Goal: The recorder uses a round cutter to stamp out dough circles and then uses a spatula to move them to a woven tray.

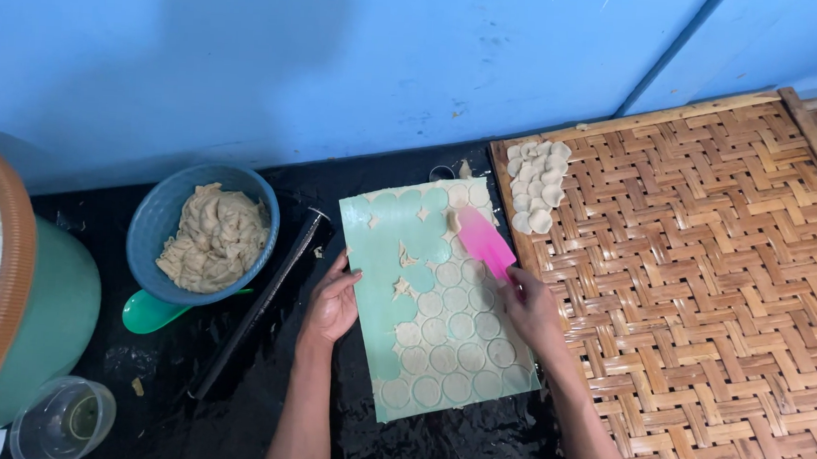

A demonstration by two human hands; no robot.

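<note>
The right hand (533,311) is closing its fingers around the handle end of a pink scraper (484,241), and the flat blade is slanting away from the palm toward the far edge of a pale green mat (370,255); the blade's tip is lying over the rolled dough sheet (454,339) that is covering the part of the mat beneath and beside this hand; the sheet is carrying rows of pressed circles, and where rounds are already gone the green mat is showing through in scalloped gaps, with a few small dough scraps (404,285) lying there; just across the mat from the grip, the left hand (332,305) is resting open and flat, fingers spread, pressing on the mat's near-left edge and holding nothing; outward from the left hand, a dark rolling pin (260,304) is lying slantwise on the black wet surface (453,446); beyond it a blue bowl (162,217) is holding a heap of raw dough (214,238), and a green scoop (148,312) is sticking out from under it; farther off that side a clear cup (63,419) is standing; on the right hand's other side a woven bamboo tray (703,292) is lying, touching the mat's edge, with a cluster of cut dough rounds (539,183) sitting in its far corner, beyond the scraper's tip
</note>
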